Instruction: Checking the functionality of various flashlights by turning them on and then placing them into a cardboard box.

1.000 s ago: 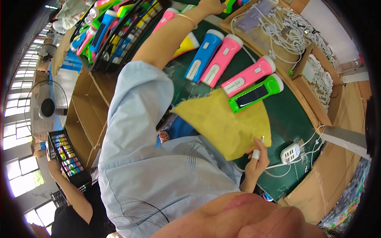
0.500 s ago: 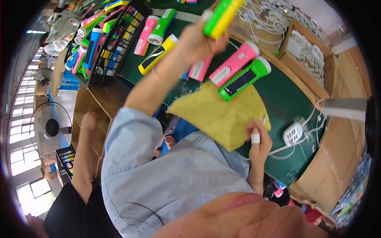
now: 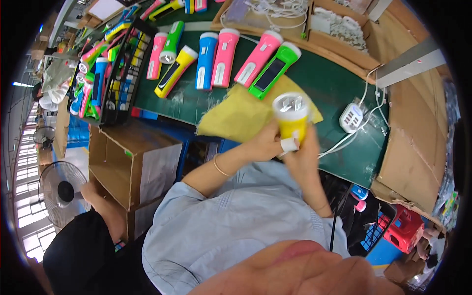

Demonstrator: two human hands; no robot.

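We see the torch [image 3: 293, 129] in both hands, above the near right part of the cloth [image 3: 228, 115]. Its body is smooth yellow plastic, and its round white head, with a clear, shiny lens, points upward. The fingers of the left hand [image 3: 268, 142] are bent against its side. The fingers of the right hand [image 3: 306, 153] close around the other side, somewhat blurred, and a white wrap [image 3: 289, 144] covers one of them. The hands hide its lower part from us. The cloth is yellow, wrinkled and frayed, lying on the green table [image 3: 344, 160]. Beyond it we find more torches [image 3: 226, 59], long and tapered, between a black lattice basket [image 3: 112, 116] and a wooden-edged tray of white cables [image 3: 280, 9]. To the right we notice a white charger [image 3: 351, 118] and bent cardboard [image 3: 413, 152].
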